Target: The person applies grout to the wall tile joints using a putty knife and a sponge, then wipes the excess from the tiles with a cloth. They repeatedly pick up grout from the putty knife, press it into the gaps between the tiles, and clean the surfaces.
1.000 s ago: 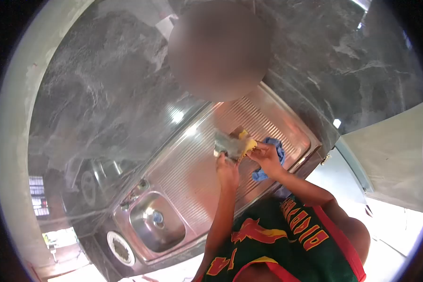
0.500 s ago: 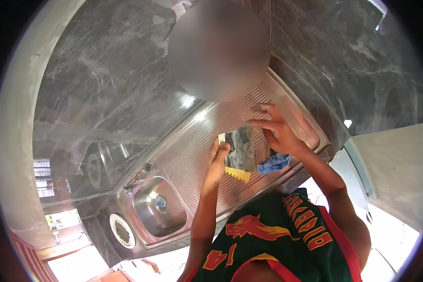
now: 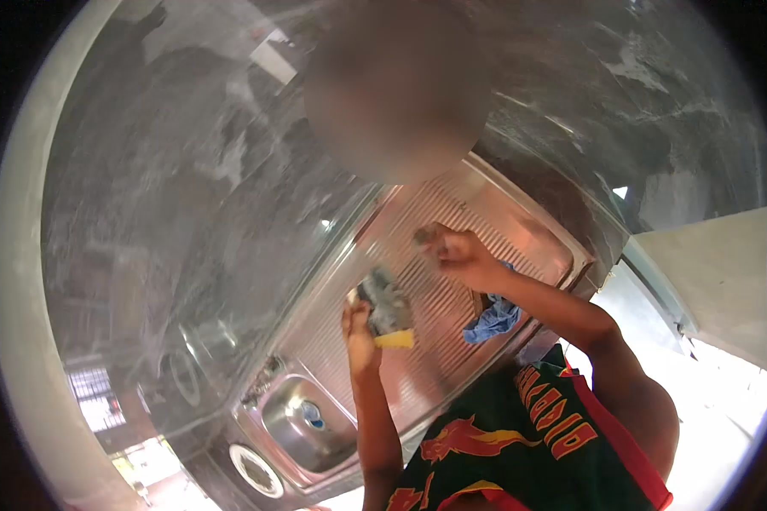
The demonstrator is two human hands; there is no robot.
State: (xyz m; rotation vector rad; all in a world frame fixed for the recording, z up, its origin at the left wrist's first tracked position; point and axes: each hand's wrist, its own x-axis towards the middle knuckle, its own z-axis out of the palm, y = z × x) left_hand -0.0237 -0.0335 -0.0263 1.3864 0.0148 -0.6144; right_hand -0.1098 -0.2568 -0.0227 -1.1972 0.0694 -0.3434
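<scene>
My left hand (image 3: pixel 360 336) is closed around the edge of a flat rectangular plate (image 3: pixel 385 305) with a mottled grey face and a yellow edge (image 3: pixel 395 339). It is held over the ribbed steel drainboard (image 3: pixel 426 358). To its upper right, my right hand (image 3: pixel 462 258) hovers apart from the plate, fingers curled inward. Something small and greyish shows at its fingertips, too blurred to name. Below my right forearm lies a crumpled blue cloth (image 3: pixel 493 324) on the drainboard.
The steel sink basin (image 3: pixel 311 430) and its tap (image 3: pixel 268 375) lie to the lower left, near a round white-rimmed object (image 3: pixel 256 471). Dark marbled wall panels (image 3: pixel 187 213) rise behind the drainboard. A pale panel (image 3: pixel 712 264) stands at the right.
My left hand has moved left and down with the plate. My right hand has also shifted left and down, its fingers now more curled. The camera view has shifted.
</scene>
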